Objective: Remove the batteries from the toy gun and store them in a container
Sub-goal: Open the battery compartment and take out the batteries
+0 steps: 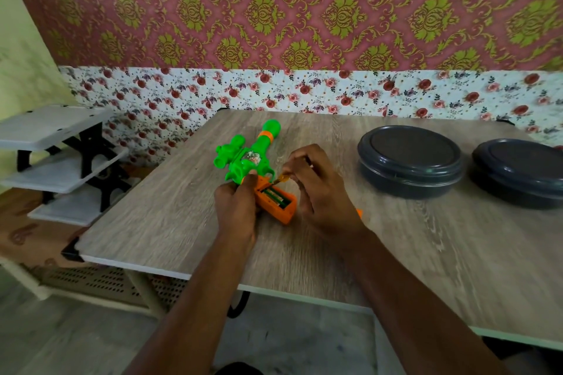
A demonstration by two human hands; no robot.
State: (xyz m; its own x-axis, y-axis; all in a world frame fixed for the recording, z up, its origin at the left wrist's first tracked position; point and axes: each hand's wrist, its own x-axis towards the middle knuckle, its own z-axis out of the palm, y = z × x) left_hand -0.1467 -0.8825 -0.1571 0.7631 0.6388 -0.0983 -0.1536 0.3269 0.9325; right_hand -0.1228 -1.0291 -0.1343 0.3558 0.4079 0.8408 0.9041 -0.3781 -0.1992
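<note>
A green and orange toy gun [243, 158] lies on the wooden table [170, 216], barrel pointing away. Its orange grip has the battery compartment open, and batteries [275, 195] show inside. My left hand [236, 207] grips the gun at the grip's left side, thumb on the green body. My right hand [320, 189] holds a small yellow-handled screwdriver [281, 179], its tip at the top edge of the compartment. An orange piece [359, 212] peeks out from behind my right wrist; I cannot tell what it is.
Two round dark grey containers with lids on stand at the right: one [409, 161] near my right hand, the other [518, 173] at the frame's edge. A white shelf rack [58, 158] stands left of the table. A patterned wall lies behind.
</note>
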